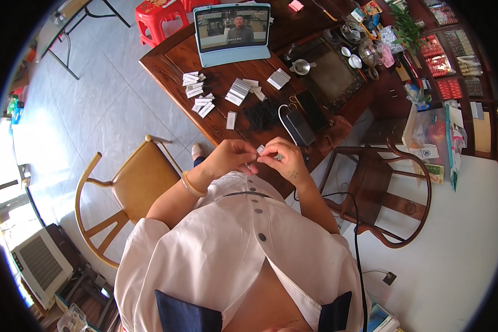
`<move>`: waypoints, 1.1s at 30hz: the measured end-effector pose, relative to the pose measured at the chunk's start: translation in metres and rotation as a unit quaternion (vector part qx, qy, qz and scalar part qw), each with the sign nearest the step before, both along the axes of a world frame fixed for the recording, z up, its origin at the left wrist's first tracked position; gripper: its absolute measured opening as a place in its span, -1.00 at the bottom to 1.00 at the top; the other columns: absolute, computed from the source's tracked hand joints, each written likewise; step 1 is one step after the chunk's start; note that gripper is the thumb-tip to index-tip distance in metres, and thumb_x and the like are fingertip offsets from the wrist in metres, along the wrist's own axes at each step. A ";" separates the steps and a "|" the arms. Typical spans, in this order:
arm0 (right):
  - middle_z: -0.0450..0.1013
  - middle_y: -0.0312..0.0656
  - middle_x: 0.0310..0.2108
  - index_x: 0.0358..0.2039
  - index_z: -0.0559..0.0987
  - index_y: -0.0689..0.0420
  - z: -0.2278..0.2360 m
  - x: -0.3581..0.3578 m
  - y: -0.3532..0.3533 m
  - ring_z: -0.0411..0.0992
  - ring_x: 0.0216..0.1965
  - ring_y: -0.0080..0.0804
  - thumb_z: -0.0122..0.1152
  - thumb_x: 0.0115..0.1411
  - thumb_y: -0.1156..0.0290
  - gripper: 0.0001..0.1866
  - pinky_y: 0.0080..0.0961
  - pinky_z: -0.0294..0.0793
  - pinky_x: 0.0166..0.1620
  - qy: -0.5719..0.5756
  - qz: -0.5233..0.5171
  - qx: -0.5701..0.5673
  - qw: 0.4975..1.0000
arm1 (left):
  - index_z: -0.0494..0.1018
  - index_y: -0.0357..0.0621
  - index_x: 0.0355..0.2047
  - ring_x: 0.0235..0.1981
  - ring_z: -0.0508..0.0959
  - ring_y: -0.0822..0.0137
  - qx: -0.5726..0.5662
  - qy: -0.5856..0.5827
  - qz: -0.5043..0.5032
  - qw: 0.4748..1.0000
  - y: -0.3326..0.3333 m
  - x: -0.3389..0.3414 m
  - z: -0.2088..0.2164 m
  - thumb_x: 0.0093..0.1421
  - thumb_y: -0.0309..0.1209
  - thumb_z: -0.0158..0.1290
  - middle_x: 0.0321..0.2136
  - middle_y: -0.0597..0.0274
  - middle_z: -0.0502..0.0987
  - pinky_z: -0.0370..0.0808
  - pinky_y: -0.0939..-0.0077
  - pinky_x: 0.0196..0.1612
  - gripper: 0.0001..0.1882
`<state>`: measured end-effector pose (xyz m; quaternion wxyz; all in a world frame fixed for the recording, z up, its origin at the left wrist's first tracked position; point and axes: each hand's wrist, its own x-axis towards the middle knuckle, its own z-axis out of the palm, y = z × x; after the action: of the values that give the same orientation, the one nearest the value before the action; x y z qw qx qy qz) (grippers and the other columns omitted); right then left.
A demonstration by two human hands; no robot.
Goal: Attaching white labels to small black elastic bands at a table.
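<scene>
In front of my waist, above the table's near edge, my left hand (230, 157) and my right hand (285, 159) meet with fingertips pinched. Between them is a small white tag (260, 149), partly hidden by the fingers. Whether a string is also in my left fingers is too small to tell. On the table beyond lie a single white tag (231, 120), a neat grey-white stack of tags (238, 91), another stack (279, 78) and a loose heap of tags (198, 91). A tangle of black strings (262, 114) sits nearest my hands.
A tablet (232, 34) in a light blue case stands at the back, playing a video. Right of the strings are a black device (299, 128) with a white cable, a dark phone (312, 109) and a tea tray (329, 72). Chairs (138, 182) flank me.
</scene>
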<state>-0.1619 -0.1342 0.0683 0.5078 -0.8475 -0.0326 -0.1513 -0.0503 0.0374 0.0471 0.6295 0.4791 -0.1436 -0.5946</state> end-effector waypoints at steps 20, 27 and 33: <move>0.47 -0.25 -0.50 -0.49 0.53 0.15 -0.003 0.010 0.006 0.45 -0.52 -0.36 0.41 -0.15 0.51 -0.80 -0.50 0.42 -0.48 -0.037 -0.079 -0.096 0.991 | 0.42 -0.35 -0.29 -0.27 0.57 0.33 -0.059 0.074 0.124 0.988 -0.007 -0.007 -0.017 0.22 -0.48 0.03 -0.28 0.15 0.51 0.58 0.49 -0.15 -0.86; 0.46 -0.23 -0.48 -0.46 0.55 0.14 -0.001 0.013 0.014 0.45 -0.51 -0.35 0.31 -0.08 0.57 -0.87 -0.51 0.42 -0.49 -0.043 -0.107 -0.091 0.989 | 0.43 -0.28 -0.30 -0.25 0.55 0.33 -0.068 0.120 0.169 0.976 -0.009 -0.010 -0.025 0.27 -0.47 -0.05 -0.26 0.14 0.51 0.58 0.48 -0.17 -0.88; 0.45 -0.24 -0.46 -0.43 0.56 0.15 -0.003 0.019 0.012 0.41 -0.55 -0.45 0.29 -0.06 0.61 -0.86 -0.59 0.40 -0.51 -0.087 -0.083 -0.074 0.990 | 0.44 -0.29 -0.24 -0.26 0.56 0.32 -0.041 0.145 0.140 0.979 -0.012 -0.007 -0.015 0.26 -0.51 -0.07 -0.28 0.12 0.53 0.57 0.49 -0.20 -0.86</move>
<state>-0.1432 -0.1225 0.0657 0.4248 -0.8661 -0.0170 -0.2629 -0.0570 0.0254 0.0323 0.7400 0.3769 -0.0066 -0.5570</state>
